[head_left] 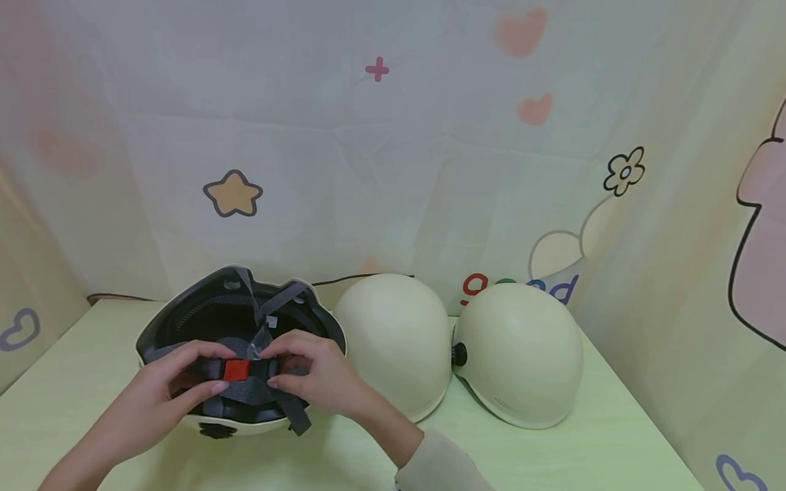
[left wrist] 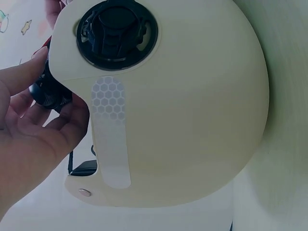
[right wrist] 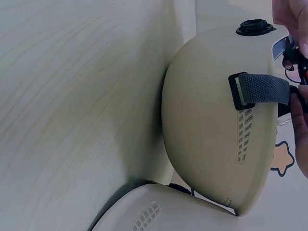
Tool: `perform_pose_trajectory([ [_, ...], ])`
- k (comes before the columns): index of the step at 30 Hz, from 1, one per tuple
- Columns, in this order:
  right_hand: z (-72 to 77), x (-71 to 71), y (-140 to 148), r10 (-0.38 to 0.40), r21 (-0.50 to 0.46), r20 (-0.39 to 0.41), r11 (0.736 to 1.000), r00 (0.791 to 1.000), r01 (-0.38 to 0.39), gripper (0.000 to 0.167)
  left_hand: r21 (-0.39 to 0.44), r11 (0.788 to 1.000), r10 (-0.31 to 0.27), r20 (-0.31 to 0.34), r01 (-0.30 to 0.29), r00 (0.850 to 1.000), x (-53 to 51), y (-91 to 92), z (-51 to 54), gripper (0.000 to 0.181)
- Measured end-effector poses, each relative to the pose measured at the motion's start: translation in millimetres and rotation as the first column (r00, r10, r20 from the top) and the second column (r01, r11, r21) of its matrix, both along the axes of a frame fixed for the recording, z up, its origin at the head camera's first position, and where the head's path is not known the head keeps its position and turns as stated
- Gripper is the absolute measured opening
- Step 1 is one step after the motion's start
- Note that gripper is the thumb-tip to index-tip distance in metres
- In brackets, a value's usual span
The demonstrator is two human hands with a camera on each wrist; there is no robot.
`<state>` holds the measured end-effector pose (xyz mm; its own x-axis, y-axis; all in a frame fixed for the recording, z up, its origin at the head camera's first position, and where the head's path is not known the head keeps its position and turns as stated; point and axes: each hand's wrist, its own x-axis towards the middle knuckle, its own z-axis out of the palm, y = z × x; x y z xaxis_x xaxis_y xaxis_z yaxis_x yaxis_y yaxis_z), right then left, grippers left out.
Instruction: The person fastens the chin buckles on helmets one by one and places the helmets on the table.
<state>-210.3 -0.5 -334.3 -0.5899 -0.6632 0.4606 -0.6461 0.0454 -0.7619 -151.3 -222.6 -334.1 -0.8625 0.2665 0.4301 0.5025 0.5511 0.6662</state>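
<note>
A cream helmet (head_left: 328, 310) lies upside down on the table, its black padded inside facing up. Over the opening, a chin-strap buckle with a red middle (head_left: 236, 369) and black ends is held level between both hands. My left hand (head_left: 153, 392) pinches its left end with thumb and fingers. On the other side, my right hand (head_left: 322, 375) pinches the black right end. Dark straps (head_left: 263, 314) run from the far rim, and a loose strap end (head_left: 297, 416) hangs over the near rim. The left wrist view shows the shell's black round knob (left wrist: 118, 33) and reflective strip (left wrist: 110, 130).
Two more cream helmets, a middle one (head_left: 393, 348) and a right one (head_left: 522, 354), stand domes up beside the first. A black knob (head_left: 459, 354) shows between them. The pale green table (head_left: 614, 436) meets a printed cloth backdrop (head_left: 368, 170) behind and at the sides.
</note>
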Motion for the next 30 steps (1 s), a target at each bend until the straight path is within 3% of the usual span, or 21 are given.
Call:
perform_pose_trajectory([
  [8, -1.3, -0.6, 0.4, 0.010, -0.011, 0.024, 1.000, 1.000, -0.010, 0.029, -0.011, 0.999, 0.033, 0.006, -0.033, 0.999, -0.7, 1.1, -1.0, 0.037],
  [15, -0.8, -0.6, 0.2, -0.003, -0.024, 0.029, 1.000, 1.000, 0.004, 0.032, 0.009, 1.000, 0.004, -0.016, -0.004, 1.000, -0.7, 0.7, -2.7, 0.037],
  [20, 0.1, 0.6, 0.3, -0.026, -0.033, 0.066, 0.999, 0.997, 0.028, 0.032, 0.009, 1.000, 0.009, 0.002, -0.009, 1.000, -0.4, 0.8, -2.6, 0.037],
  [30, -3.4, -2.6, 1.2, -0.004, -0.052, 0.032, 0.999, 0.999, 0.006, 0.028, 0.008, 1.000, -0.003, 0.013, 0.003, 1.000, -1.2, 0.4, -4.2, 0.037],
])
